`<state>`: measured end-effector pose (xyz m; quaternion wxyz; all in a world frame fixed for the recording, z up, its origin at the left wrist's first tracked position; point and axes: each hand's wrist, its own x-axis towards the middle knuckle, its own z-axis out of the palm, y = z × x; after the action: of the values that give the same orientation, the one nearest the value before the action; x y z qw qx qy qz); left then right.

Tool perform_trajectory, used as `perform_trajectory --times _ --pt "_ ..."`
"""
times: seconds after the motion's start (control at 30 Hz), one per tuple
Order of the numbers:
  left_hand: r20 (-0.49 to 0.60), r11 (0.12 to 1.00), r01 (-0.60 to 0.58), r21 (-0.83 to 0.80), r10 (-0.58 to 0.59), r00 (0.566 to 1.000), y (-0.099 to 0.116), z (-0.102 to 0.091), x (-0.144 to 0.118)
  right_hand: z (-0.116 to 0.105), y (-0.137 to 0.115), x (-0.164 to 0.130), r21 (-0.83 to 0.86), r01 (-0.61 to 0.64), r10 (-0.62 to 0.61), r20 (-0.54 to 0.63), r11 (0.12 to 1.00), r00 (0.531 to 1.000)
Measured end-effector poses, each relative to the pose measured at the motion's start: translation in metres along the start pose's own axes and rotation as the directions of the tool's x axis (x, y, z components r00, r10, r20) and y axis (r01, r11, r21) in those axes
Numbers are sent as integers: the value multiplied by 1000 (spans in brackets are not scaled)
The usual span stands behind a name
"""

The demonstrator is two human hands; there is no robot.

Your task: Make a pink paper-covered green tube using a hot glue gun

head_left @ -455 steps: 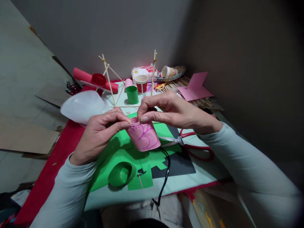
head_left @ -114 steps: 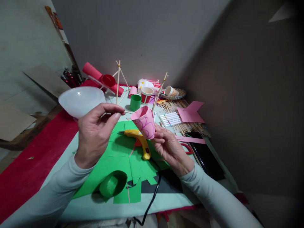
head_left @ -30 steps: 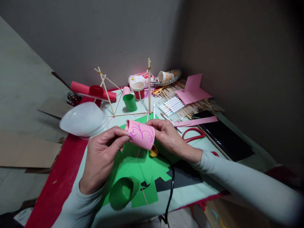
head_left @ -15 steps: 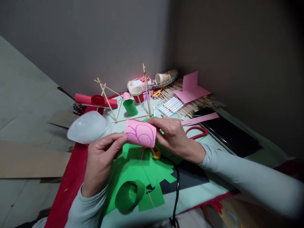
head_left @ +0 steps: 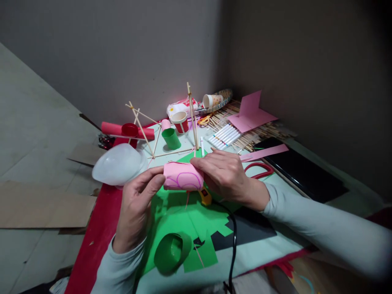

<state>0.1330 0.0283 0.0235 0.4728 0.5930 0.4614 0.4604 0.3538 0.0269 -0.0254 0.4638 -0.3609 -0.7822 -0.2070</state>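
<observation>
A pink paper tube [head_left: 183, 176] with purple curved lines drawn on it lies sideways between my hands, above the table. My left hand [head_left: 139, 200] pinches its left end between thumb and fingers. At the right end, my right hand [head_left: 225, 173] grips the tube with its thumb along the upper edge. Below it are green paper sheets [head_left: 171, 214] and a yellow box cutter [head_left: 206, 197]. Closer to me stands a green paper ring [head_left: 171, 253]. Part of the tube's right end is hidden by my right hand.
A stick frame [head_left: 154, 141], a green paper tube [head_left: 171, 139] and a red-and-white cup [head_left: 180, 122] stand behind. White markers [head_left: 225, 136], red-handled scissors [head_left: 260, 169] and a black flat panel [head_left: 300, 171] lie right. A translucent white bowl [head_left: 118, 165] is left; a black cable [head_left: 234, 241] crosses the front.
The pink tube has rolled between my fingers, so its drawing now shows lower and only in part. My grip stays on both ends. The whole view has shifted slightly.
</observation>
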Motion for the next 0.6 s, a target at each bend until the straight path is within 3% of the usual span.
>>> perform_trajectory --times 0.3,0.5,0.6 --pt "44 934 175 -311 -170 984 7 9 0 -12 3 10 -182 203 -212 -30 962 977" --pt "162 969 196 -150 -172 972 0 8 -2 -17 -1 11 -130 285 -286 17 950 958" --pt "164 971 194 -138 -170 972 -4 9 -4 -16 -1 10 -66 271 -270 14 960 963"
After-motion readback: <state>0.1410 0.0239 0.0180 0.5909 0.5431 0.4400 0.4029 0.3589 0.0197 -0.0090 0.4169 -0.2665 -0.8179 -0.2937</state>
